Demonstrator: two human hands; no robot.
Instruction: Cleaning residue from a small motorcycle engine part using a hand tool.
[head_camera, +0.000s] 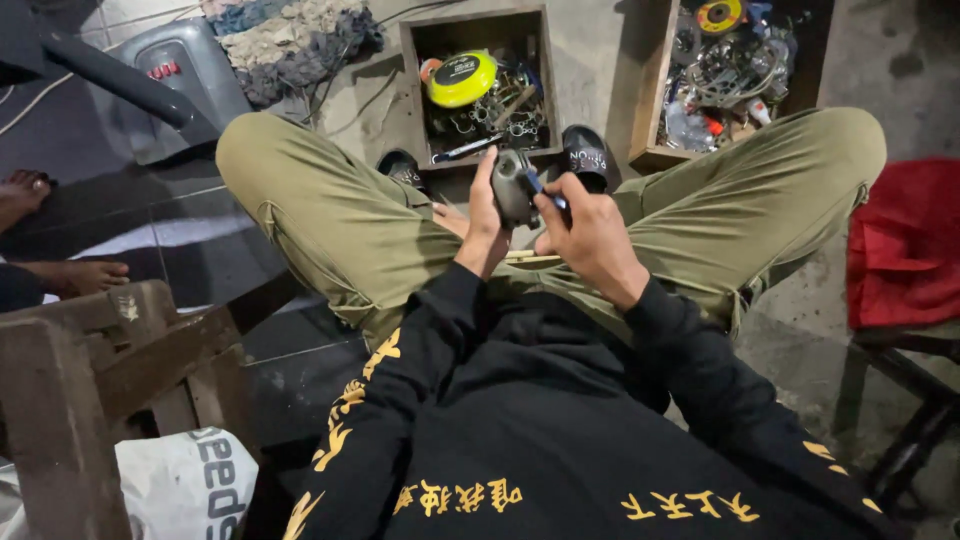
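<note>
Grey metal part (514, 185), rounded and dull, sits between both hands, above the lap, just in front of the knees. Left hand (483, 222) comes up from below; its fingers are wrapped on the left side of the part, thumb side toward the body, so they are clamped on it. I think this grip is to keep the part steady w/ the open face turned to the right hand.

Right hand (592, 235) is just right of the part. Its fingers are closed together on a small blue-handled tool (540, 188), and the tip goes against the part's side, near the left fingertips. Tool is thin, so exact kind I cannot tell.

Beyond the fingers, on the concrete floor, is a wooden box (412, 90) w/ a yellow-green round tin (462, 79) and many small metal bits inside. A second wooden tray (652, 90) stands further right, also full of metal pieces; both are near enough to reach, prob. for that reason. Two black sandals (585, 155) are just past the hands.

Far right of the right hand is a red cloth (905, 245) on a stool. Far left is a dark wooden bench (90, 360), and another person's bare feet (70, 275) rest on the dark tiles.
</note>
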